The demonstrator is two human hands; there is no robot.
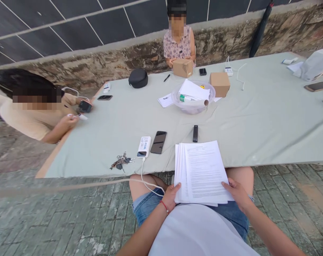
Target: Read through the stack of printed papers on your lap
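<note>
A stack of printed paper sheets [204,170] rests partly on the table's near edge and partly over my lap. My left hand [171,196] grips its lower left side, thumb on top. At the lower right side, my right hand [236,193] pinches the same stack, thumb on top and fingers underneath. Several sheets fan out slightly to the left. Just beyond the stack lies a small black device [195,133]. Left of the stack are a dark phone [158,142], a white power bank [144,146] with a white cable, and a bunch of keys [122,161].
The cloth-covered table [110,121] also bears a plastic basin [194,106] of papers, a cardboard box [220,84] and a black case [138,78]. Across, a person holds another cardboard box [182,68]. A person at left handles a dark object [85,106]. A white bag [314,65] is far right.
</note>
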